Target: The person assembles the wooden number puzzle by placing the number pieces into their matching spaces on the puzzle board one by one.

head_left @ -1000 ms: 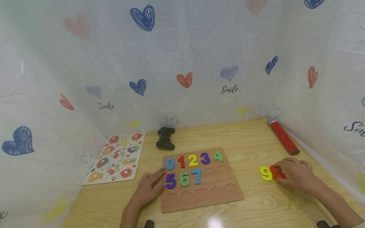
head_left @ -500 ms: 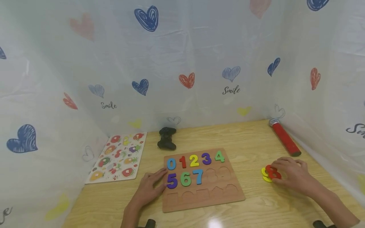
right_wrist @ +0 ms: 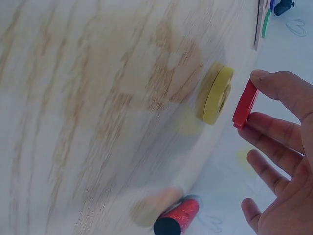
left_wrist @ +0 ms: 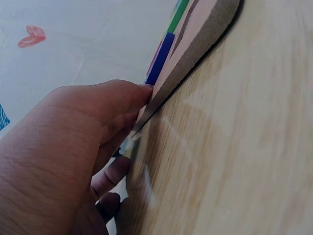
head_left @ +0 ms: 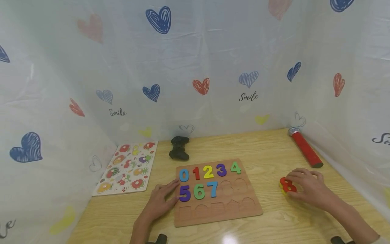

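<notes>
My right hand pinches a red number 8 by its rim, with the thumb on one side and fingertips on the other. In the right wrist view the red 8 is held off the table, apart from a yellow number 9 that lies flat. From the head view the 8 covers most of the 9. My left hand touches the left edge of a wooden number board, thumb beside the purple 5. Numbers 0 to 7 sit on the board in two rows; the recesses right of the blue 7 are bare.
A black game controller lies behind the board. At the back left is a fruit picture board. A red cylinder with a silver end lies at the right, near the heart-printed curtain around the table.
My right hand has moved slightly left, carrying the red 8 from beside the yellow 9 to above it. The left hand stays at the board's edge.
</notes>
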The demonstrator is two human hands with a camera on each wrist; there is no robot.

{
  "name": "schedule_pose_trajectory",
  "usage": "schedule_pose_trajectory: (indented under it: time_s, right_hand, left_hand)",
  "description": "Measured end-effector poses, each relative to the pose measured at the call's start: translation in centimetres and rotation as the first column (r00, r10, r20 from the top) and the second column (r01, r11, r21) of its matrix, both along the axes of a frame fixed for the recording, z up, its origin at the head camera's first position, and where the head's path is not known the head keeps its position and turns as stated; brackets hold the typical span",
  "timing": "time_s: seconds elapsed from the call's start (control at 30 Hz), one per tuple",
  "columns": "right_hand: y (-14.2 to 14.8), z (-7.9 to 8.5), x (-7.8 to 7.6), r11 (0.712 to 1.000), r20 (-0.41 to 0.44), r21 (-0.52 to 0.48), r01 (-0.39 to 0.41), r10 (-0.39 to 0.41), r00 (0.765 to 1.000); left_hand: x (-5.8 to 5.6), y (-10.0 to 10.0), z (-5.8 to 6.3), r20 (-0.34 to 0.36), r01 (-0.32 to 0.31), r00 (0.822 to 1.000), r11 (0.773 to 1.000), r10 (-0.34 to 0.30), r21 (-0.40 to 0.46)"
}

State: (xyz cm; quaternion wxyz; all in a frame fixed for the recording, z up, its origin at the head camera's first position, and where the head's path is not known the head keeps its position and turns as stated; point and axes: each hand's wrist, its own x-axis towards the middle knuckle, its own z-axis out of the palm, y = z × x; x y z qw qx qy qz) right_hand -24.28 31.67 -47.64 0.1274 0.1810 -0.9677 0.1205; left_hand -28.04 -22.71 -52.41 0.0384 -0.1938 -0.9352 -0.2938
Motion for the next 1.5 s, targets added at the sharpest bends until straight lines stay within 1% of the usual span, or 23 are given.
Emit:
schedule_pose_trajectory:
  time_s: [0.23, 0.57, 0.73, 0.93, 1.1, 1.2, 1.37, 1.5]
  right_hand:
    - [-0.5, 0.0, 0.0, 1.0, -0.029, -0.006, -0.016, 0.015, 0.999]
    - [-1.3, 0.1, -0.1, 1.0, 0.013, -0.001, -0.02, 0.02, 1.0]
    - [-1.6, 0.0, -0.2, 1.0, -0.004, 0.004, -0.026, 0.026, 1.0]
    - [-2.0, -0.2, -0.3, 0.999, -0.046, 0.015, -0.038, 0.039, 0.998]
    - [-2.3, -0.2, -0.4, 0.998, -0.067, 0.001, -0.057, 0.057, 0.996]
    - [-2.5, -0.1, -0.4, 0.998, -0.063, -0.009, -0.066, 0.065, 0.996]
    - [-3.0, 0.1, -0.5, 0.997, -0.032, -0.016, -0.073, 0.072, 0.997]
    - [-3.2, 0.1, -0.5, 0.996, -0.055, -0.017, -0.089, 0.088, 0.995]
  left_hand:
    - [0.1, 0.0, 0.2, 0.014, -0.002, 1.0, 1.0, 0.002, 0.012]
    - [0.3, 0.1, 0.4, 0.023, -0.019, 1.0, 1.0, 0.019, 0.018]
    - [0.3, 0.1, 0.4, 0.022, -0.013, 1.0, 1.0, 0.013, 0.018]
    - [0.2, 0.1, 0.2, 0.024, -0.011, 1.0, 1.0, 0.01, 0.015]
    - [0.2, 0.1, 0.3, 0.027, -0.011, 1.0, 1.0, 0.011, 0.017]
    - [0.2, 0.1, 0.3, 0.025, -0.007, 1.0, 1.0, 0.007, 0.015]
    - [0.2, 0.1, 0.3, 0.019, 0.002, 1.0, 1.0, -0.002, 0.019]
    - [0.2, 0.0, 0.3, 0.02, 0.007, 1.0, 1.0, -0.008, 0.02]
